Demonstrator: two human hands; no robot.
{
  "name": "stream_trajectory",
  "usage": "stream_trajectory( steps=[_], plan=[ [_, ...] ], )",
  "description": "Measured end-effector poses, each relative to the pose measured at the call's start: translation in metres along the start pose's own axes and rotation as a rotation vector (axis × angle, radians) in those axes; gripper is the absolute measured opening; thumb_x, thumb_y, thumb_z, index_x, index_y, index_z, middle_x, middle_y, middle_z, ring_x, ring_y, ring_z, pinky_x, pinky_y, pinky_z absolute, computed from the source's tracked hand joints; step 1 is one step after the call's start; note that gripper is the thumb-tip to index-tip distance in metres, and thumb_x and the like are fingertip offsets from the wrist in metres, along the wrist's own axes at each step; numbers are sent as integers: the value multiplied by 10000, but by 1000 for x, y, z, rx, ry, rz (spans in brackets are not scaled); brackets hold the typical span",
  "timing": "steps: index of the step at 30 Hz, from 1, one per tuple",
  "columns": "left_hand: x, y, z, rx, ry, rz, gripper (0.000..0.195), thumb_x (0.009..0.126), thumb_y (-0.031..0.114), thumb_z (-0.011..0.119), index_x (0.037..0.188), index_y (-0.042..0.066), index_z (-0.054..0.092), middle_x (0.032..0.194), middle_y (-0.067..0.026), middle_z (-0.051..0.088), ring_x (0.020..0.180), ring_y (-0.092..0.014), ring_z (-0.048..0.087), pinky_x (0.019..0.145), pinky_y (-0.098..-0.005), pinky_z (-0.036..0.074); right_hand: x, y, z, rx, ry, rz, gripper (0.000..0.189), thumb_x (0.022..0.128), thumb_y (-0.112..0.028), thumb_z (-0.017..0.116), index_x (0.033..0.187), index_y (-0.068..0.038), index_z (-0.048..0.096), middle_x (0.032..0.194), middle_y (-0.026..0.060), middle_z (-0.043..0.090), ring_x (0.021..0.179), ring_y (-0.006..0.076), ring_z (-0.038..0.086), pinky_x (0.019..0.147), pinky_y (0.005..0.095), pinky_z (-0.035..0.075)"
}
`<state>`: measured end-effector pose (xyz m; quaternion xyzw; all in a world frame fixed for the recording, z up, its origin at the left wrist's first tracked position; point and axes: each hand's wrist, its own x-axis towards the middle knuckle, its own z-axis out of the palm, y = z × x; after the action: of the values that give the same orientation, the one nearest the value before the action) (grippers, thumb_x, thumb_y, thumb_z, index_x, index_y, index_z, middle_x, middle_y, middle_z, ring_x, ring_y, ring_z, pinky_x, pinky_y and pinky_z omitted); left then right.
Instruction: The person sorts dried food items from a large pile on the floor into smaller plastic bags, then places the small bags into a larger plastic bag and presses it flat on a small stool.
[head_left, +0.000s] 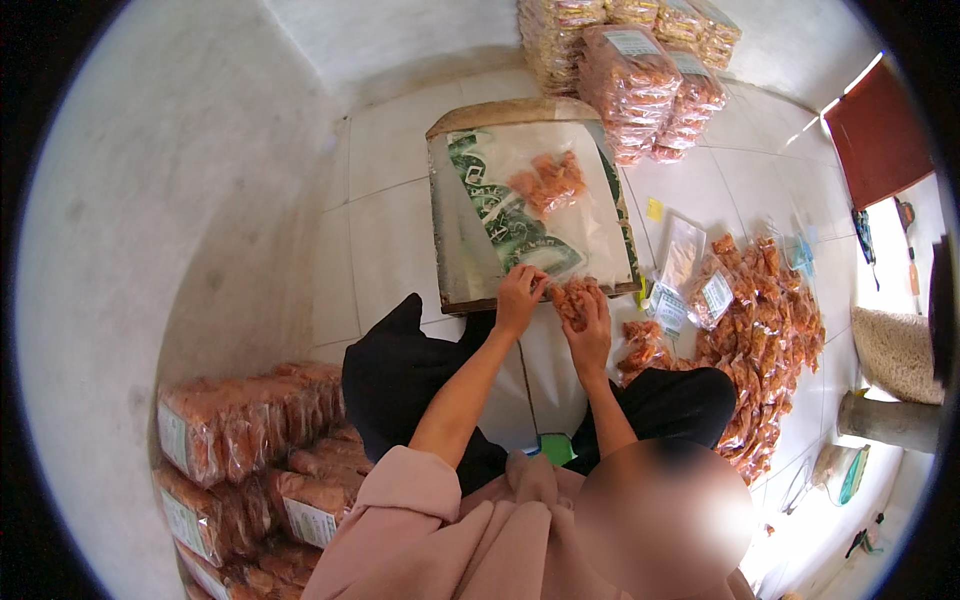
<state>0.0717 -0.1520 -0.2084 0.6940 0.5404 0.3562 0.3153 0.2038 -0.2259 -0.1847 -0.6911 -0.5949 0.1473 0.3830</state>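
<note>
My right hand (589, 330) grips a small clear plastic bag of orange-brown snack pieces (571, 301) at the near edge of a low wooden-edged table (465, 255). The fingertips of my left hand (519, 298) are pinched together at the bag's upper left edge; the exact grip is partly hidden by the fingers. A green and white printed plastic sheet (517, 225) covers much of the tabletop. Farther up on the sheet, apart from both hands, lies a clear bag of paler orange pieces (551, 184).
Right of the table, the tiled floor holds a heap of filled snack bags (757, 330), printed labels (669, 309), clear plastic packaging (682, 247) and a yellow slip (655, 209). Large bundled packs stand at the back (630, 90) and lower left (225, 427). A shaggy mat (896, 352) lies far right.
</note>
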Motion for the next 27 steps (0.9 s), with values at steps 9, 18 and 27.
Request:
stream_trajectory(
  steps=[9, 18, 27],
  plan=[
    [1, 15, -4, 76, 75, 508, 228, 823, 236, 578, 951, 64, 501, 950, -120, 512, 924, -327, 475, 838, -426, 348, 37, 22, 29, 159, 2, 25, 548, 638, -30, 673, 1148, -115, 492, 1283, 106, 432, 1171, 317, 402, 939, 386, 366],
    [109, -36, -15, -321, 84, -198, 565, 907, 488, 343, 1318, 100, 341, 1260, -176, 294, 1200, -308, 274, 988, -398, 257, 37, -20, 27, -142, 43, -82, 505, 682, -69, 668, 1163, -69, 515, 1242, 133, 470, 1161, 324, 407, 947, 411, 350],
    [76, -22, 4, -479, 123, -328, 781, 813, 505, 542, 1377, 85, 201, 1396, -146, 174, 1275, -290, 220, 1023, -393, 235, 83, -22, 65, 714, 30, 22, 610, 714, -2, 630, 1267, -27, 376, 1205, 126, 475, 1140, 249, 450, 938, 345, 392]
  ],
)
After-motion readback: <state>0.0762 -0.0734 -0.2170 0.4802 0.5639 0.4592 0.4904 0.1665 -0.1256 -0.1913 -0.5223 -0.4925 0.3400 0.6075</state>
